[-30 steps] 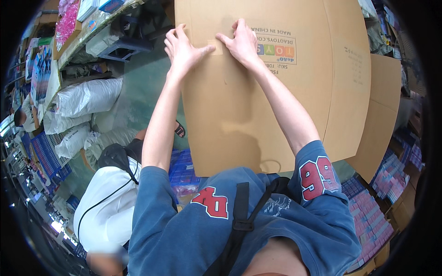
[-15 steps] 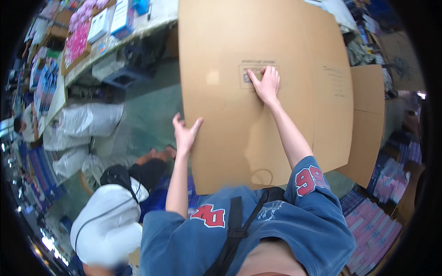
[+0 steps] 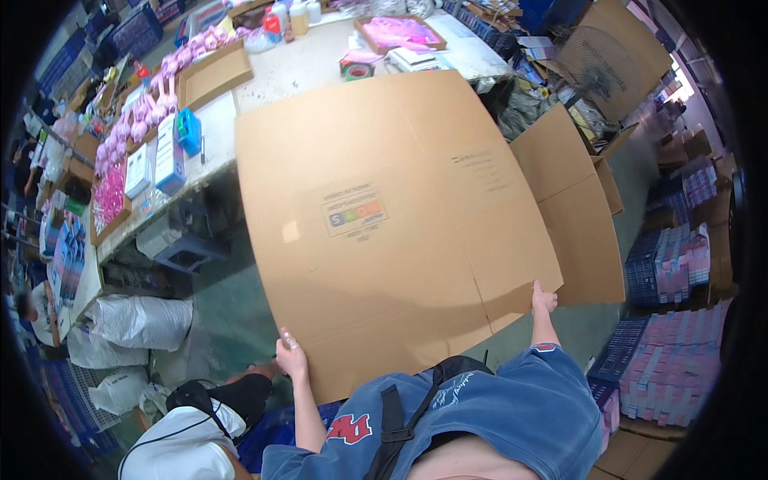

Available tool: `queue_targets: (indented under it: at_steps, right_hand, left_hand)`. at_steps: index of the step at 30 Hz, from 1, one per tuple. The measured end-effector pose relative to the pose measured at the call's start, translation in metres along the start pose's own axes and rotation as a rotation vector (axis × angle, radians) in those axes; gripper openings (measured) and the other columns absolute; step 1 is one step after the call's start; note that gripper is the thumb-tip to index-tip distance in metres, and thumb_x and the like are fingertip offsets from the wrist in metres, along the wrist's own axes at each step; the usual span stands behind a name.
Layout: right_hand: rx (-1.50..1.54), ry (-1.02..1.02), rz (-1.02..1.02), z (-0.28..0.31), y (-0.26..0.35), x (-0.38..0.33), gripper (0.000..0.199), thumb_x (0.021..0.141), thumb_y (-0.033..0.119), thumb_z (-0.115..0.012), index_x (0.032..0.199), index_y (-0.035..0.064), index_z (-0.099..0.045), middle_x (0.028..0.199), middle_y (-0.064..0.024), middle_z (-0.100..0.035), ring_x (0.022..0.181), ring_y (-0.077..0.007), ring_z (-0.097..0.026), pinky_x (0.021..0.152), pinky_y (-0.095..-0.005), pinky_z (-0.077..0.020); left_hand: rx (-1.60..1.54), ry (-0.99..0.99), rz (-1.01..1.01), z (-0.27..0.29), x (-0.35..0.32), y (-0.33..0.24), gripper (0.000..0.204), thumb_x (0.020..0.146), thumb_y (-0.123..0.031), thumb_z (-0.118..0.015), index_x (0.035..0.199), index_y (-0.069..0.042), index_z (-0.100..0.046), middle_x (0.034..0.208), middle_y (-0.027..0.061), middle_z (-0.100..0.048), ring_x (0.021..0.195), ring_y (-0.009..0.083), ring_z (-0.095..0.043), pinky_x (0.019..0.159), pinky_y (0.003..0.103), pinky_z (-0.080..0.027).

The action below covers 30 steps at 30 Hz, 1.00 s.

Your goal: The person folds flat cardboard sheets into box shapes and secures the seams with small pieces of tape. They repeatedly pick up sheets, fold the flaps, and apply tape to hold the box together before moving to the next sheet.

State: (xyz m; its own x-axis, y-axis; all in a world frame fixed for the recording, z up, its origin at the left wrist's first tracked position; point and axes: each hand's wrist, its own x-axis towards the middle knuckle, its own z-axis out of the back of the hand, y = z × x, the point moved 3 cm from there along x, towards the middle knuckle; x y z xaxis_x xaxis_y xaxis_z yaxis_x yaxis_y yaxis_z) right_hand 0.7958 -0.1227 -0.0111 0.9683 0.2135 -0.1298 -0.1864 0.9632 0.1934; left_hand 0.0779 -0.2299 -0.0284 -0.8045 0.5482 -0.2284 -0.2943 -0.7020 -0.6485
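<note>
A large flat cardboard sheet (image 3: 384, 264) with printed marks stretches in front of me, its far end over the work table (image 3: 288, 60). My left hand (image 3: 291, 357) grips its near left edge, thumb on top and fingers curled beneath. On the near right corner my right hand (image 3: 544, 299) is closed the same way, its fingertips partly hidden. Beyond that corner stands another cardboard piece (image 3: 580, 232), folded and leaning.
To the left a person in a white shirt (image 3: 180, 448) sits low, close to my left arm. White sacks (image 3: 140, 320) lie under the table side. Stacked pink packs (image 3: 676, 360) stand at right. A large fan (image 3: 600, 68) is at the back right.
My right hand has left the middle of the sheet and taken its near right corner. My left hand has closed on the left edge. The sheet has tilted down, uncovering the table behind.
</note>
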Motion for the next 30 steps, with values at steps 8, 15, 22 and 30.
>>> queue_targets:
  at_steps: [8,15,22,30]
  right_hand:
    - [1.370,0.697,-0.331,-0.114,-0.027,0.106,0.079,0.088,0.052,-0.073,0.146,0.0068,-0.045,0.146,-0.0120,-0.050,0.132,-0.0302,-0.049,0.109,-0.0516,-0.0410]
    - [1.309,0.656,-0.204,-0.071,-0.014,0.155,0.067,0.092,0.045,-0.071,0.132,-0.0052,-0.055,0.133,-0.0142,-0.060,0.118,-0.0259,-0.058,0.099,-0.0437,-0.0492]
    - [1.348,0.738,-0.158,-0.073,-0.087,0.180,0.068,0.095,0.051,-0.064,0.128,-0.0071,-0.056,0.126,-0.0125,-0.063,0.112,-0.0257,-0.062,0.094,-0.0407,-0.0525]
    - [1.303,1.022,-0.015,0.016,-0.206,0.197,0.075,0.095,0.056,-0.061,0.142,0.0011,-0.045,0.140,-0.0133,-0.055,0.125,-0.0295,-0.055,0.102,-0.0459,-0.0485]
  left_hand:
    - [-0.160,-0.050,0.105,-0.033,-0.080,0.020,0.078,0.103,-0.061,-0.035,0.115,0.010,-0.067,0.107,0.0252,-0.071,0.097,0.0377,-0.067,0.086,0.045,-0.051]
    - [-0.132,-0.060,0.202,-0.068,-0.214,0.034,0.083,0.101,-0.066,-0.031,0.121,0.006,-0.066,0.118,0.0262,-0.067,0.112,0.0439,-0.061,0.096,0.048,-0.047]
    - [0.049,-0.146,0.235,-0.036,-0.318,0.071,0.080,0.099,-0.067,-0.031,0.113,0.001,-0.071,0.108,0.0286,-0.069,0.107,0.0473,-0.062,0.094,0.051,-0.047]
    - [-0.021,-0.213,0.348,-0.015,-0.492,0.181,0.082,0.099,-0.069,-0.030,0.102,0.001,-0.072,0.100,0.0275,-0.070,0.100,0.0480,-0.064,0.087,0.054,-0.048]
